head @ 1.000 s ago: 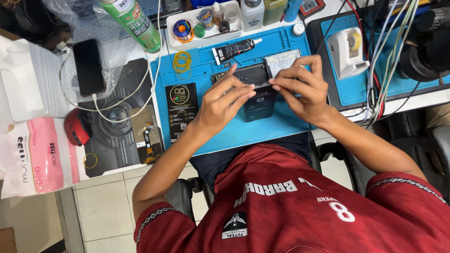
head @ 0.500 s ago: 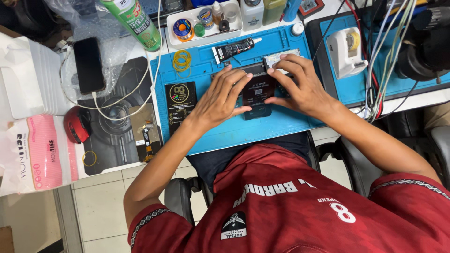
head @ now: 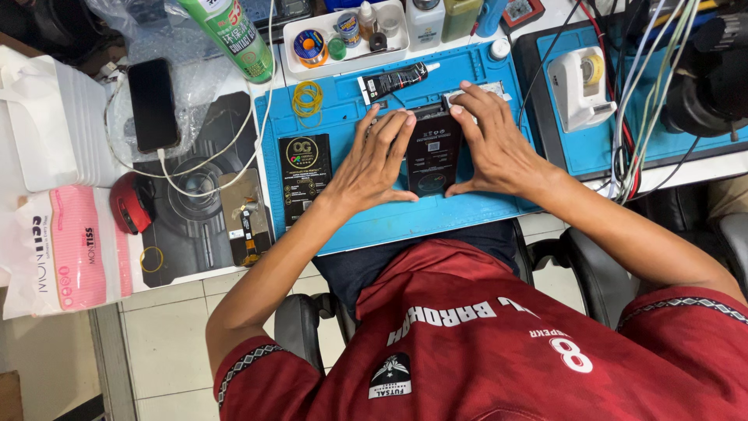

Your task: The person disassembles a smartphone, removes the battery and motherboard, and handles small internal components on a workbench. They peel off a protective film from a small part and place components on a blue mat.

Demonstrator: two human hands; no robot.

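the left hand (head: 374, 160) lies flat, fingers spread and extended, with its fingertips resting on the left edge of a dark rectangular phone body (head: 433, 152) – it grips nothing, it only presses down. the right hand (head: 491, 144) is likewise open and flat, fingers fanned over the upper right corner and right edge of the same phone body, thumb set against its lower right side; nothing is clamped in it. the phone body lies face down between the two hands on a blue work mat (head: 467, 214), touching both. just left of the left hand, on the mat, lies a black flat package (head: 304, 168) with a round emblem. above the left hand's fingertips lie a black glue tube (head: 393, 79) and, further left, a coil of yellow rubber bands (head: 307, 99). beyond the tube, well above both hands, stands a white tray (head: 292, 62) holding small tape rolls and bottles. far left of the left hand – off the mat – a black smartphone (head: 153, 104) rests on bubble wrap with a white cable (head: 210, 156) plugged into it, near a green spray can (head: 230, 35). lower left sit a red round object (head: 132, 203) and a pink-and-white tissue pack (head: 66, 249). right of the right hand stands a white tape dispenser (head: 576, 86) beside a bundle of hanging cables (head: 635, 101).
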